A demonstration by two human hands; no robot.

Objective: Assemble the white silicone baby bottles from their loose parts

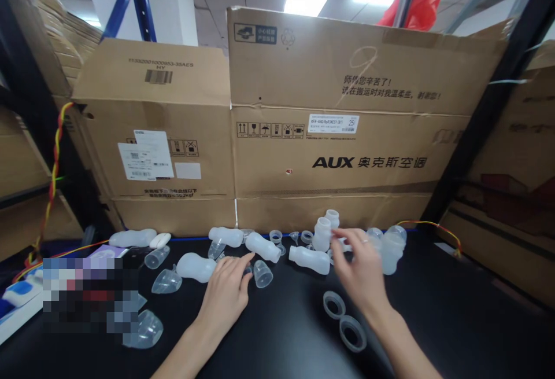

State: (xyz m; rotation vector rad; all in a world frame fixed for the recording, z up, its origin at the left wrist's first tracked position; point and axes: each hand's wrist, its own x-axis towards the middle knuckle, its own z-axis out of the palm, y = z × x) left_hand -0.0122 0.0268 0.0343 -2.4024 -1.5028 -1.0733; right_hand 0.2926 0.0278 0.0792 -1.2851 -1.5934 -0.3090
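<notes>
My left hand point(228, 286) hovers low over the black table, fingers bent and thumb apart from the forefinger. Just right of its thumb lies a clear cap point(263, 273), and a white squeeze bottle point(196, 267) lies to its left. My right hand point(358, 266) has its thumb and forefinger apart beside an upright white bottle point(322, 234); whether they touch it I cannot tell. Another bottle point(309, 259) lies left of that hand. Two translucent rings point(334, 305) lie below it. More upright bottles point(391, 251) stand just beyond its right side.
A large cardboard sheet point(329, 165) walls off the back of the table point(277, 338). Small funnels and ring-shaped parts point(276, 236) are scattered along it. Clear caps point(167, 281) lie at left near a blurred-out patch. Dark rack posts point(468, 113) rise at both sides.
</notes>
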